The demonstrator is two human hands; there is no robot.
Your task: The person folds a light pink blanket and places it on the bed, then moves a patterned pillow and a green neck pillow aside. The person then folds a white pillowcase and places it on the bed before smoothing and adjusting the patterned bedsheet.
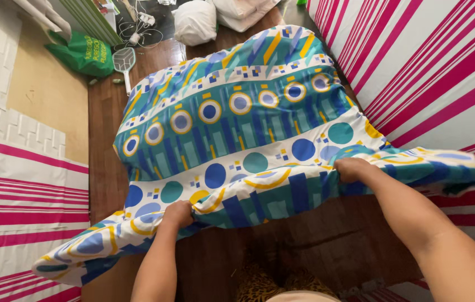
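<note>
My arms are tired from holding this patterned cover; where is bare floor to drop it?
Bare wood floor lies below the cover, between both hands. A narrow strip runs along its left edge. The far end is crowded with white bags and a green bag.

A large patterned cover [237, 128] in teal, blue, white and yellow, printed with circles, stripes and small squares, is billowing out above the dark wooden floor [103, 112]. Its near edge is being held up and bunched at two points, with both near corners drooping outward.
</note>
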